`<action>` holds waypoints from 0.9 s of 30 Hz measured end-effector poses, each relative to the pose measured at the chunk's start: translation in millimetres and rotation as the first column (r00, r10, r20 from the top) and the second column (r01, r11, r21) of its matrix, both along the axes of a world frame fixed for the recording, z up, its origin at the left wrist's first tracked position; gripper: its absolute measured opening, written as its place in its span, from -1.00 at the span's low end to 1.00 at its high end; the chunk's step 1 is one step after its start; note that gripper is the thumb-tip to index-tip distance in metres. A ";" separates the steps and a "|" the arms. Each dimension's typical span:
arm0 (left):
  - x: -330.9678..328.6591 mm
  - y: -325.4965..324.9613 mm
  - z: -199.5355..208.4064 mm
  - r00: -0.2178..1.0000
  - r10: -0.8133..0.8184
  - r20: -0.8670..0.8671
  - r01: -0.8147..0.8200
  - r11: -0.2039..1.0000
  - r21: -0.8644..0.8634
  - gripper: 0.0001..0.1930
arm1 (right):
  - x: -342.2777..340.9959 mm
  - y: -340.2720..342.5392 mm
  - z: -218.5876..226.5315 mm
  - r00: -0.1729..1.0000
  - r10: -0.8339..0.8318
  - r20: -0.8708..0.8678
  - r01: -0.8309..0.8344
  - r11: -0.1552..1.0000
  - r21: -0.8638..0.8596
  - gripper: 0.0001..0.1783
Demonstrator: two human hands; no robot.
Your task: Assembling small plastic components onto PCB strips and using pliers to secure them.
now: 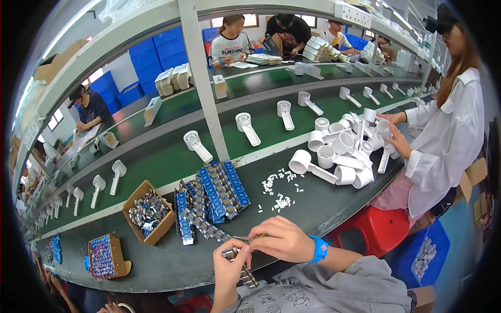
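Note:
My left hand is closed around a long strip of small circuit boards, which runs from the board pile down past my fingers. Close beside it, my right hand has its fingertips pinched together over the strip. A thin, shiny sliver and a bit of yellow show at those fingertips, too small to name. Blue and dark panels of circuit boards lie stacked just beyond my hands. Small white pieces are scattered on the dark bench to the right of that stack.
White handheld fan housings are heaped at the right, where a co-worker's hands touch them. More housings line the green conveyor belt. Cardboard boxes of small parts stand left. A metal post rises ahead.

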State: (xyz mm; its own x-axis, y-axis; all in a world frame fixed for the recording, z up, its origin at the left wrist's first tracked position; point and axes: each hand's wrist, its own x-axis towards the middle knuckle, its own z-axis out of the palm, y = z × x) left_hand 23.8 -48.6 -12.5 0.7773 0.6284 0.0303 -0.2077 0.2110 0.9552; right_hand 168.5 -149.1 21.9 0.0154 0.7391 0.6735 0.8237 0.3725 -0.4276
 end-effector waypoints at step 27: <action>9.4 -22.6 -5.8 0.983 0.087 0.163 -0.078 0.995 -0.066 -0.96 | -29.1 -11.3 -23.5 0.239 0.022 -0.971 -0.233 0.972 -0.036 -0.86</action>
